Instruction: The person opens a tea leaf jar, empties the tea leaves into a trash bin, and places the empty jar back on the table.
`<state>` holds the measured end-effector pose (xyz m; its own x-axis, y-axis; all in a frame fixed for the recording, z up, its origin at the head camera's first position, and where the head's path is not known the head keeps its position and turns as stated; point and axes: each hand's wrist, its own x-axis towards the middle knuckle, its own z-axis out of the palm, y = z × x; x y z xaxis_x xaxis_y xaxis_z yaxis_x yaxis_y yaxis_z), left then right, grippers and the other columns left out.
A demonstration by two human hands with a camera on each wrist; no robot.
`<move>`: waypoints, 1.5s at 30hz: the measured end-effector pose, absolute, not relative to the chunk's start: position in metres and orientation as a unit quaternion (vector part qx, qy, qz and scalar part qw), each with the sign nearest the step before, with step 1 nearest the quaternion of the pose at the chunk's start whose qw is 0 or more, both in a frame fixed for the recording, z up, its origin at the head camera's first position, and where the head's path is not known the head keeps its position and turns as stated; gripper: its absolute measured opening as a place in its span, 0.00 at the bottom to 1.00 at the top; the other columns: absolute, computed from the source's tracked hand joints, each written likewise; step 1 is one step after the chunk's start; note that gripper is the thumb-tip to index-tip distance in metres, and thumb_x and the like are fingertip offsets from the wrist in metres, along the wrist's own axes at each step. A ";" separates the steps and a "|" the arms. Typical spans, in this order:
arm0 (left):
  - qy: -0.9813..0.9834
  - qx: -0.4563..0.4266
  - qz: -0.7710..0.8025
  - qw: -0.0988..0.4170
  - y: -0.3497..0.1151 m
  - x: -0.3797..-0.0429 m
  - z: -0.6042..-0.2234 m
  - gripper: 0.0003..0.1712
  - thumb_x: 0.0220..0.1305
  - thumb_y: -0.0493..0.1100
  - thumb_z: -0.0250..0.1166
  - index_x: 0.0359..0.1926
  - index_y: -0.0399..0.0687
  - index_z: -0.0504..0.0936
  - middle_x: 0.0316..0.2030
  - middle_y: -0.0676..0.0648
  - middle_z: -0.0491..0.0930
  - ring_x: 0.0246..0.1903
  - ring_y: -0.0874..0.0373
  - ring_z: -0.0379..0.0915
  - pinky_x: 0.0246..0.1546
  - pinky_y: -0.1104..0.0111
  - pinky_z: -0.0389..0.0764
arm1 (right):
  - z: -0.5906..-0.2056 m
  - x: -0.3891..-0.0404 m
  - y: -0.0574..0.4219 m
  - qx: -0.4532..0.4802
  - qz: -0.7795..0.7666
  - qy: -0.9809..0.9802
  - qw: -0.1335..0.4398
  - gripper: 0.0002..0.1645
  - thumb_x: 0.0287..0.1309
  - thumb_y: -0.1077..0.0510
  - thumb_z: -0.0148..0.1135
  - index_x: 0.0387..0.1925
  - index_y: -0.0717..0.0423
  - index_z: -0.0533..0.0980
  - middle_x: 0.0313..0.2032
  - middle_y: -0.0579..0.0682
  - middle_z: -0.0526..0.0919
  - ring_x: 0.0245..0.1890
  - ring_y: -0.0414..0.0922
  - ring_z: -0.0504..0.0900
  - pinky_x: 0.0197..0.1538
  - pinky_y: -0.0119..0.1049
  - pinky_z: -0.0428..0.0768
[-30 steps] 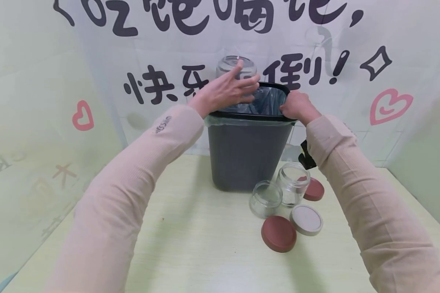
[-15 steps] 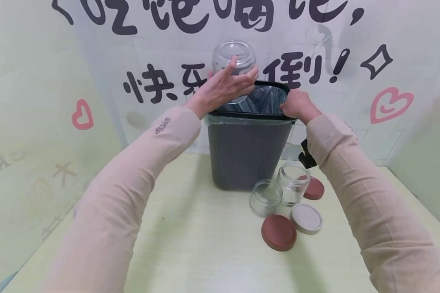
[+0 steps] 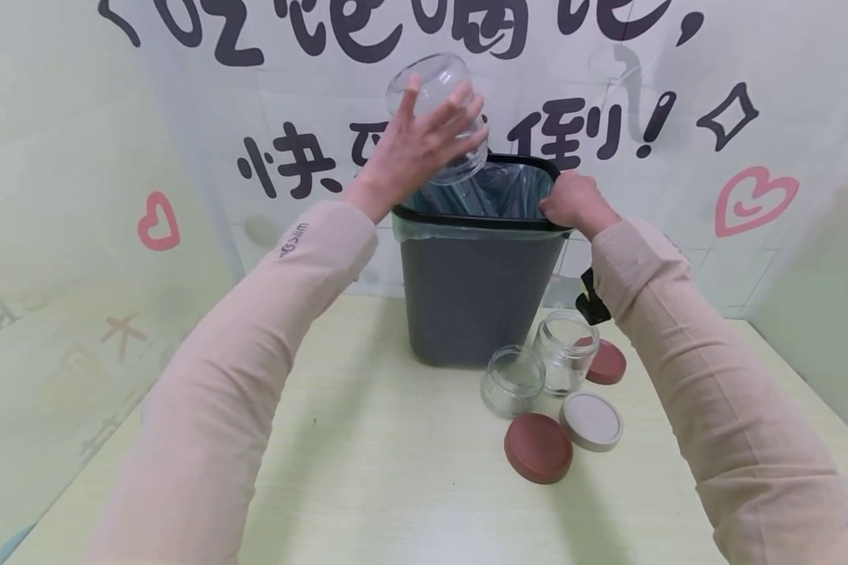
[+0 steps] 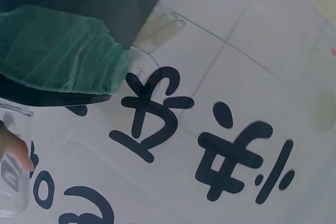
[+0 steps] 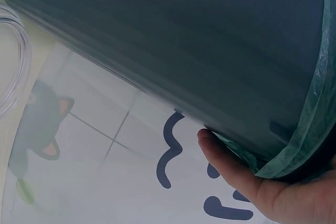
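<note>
My left hand (image 3: 413, 153) grips a clear glass jar (image 3: 434, 74), tilted with its base up and its mouth over the dark grey trash can (image 3: 477, 294). In the left wrist view, part of the jar (image 4: 13, 195) and a finger (image 4: 18, 150) show at the left edge, beside the can's black rim. The can has a thin translucent green bag (image 3: 516, 188) folded over its rim. My right hand (image 3: 575, 202) grips the right side of that rim. In the right wrist view, the thumb of my right hand (image 5: 273, 192) lies along the outside of the can, by the bag's edge.
A short glass jar (image 3: 512, 384) and a taller glass jar (image 3: 565, 353) stand lidless at the can's right front. Around them lie a red lid (image 3: 539, 449), a grey-white lid (image 3: 591, 422) and another red lid (image 3: 608, 362). A lettered sheet (image 3: 367, 259) hangs close behind the can.
My left hand has raised the glass jar from the can's mouth and tipped it, its base swinging left. My right hand stays at the rim.
</note>
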<state>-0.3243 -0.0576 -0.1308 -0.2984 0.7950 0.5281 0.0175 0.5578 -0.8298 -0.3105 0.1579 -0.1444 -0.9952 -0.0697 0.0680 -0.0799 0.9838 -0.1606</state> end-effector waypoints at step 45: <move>-0.832 -0.012 -0.533 0.154 -0.162 -0.281 -0.229 0.58 0.35 0.44 0.75 0.66 0.52 0.50 0.59 0.44 0.61 0.57 0.51 0.59 0.56 0.56 0.63 | -0.157 -0.299 0.172 -0.012 0.318 -0.946 0.065 0.23 0.61 0.54 0.43 0.45 0.73 0.65 0.38 0.59 0.68 0.26 0.44 0.73 0.33 0.35 0.78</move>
<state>-0.2813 -0.1618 -0.2292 -0.9526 -0.1441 0.2680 0.1832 0.4316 0.8833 -0.2990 0.1723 -0.1569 -0.9912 0.0633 0.1164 -0.0198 0.7978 -0.6026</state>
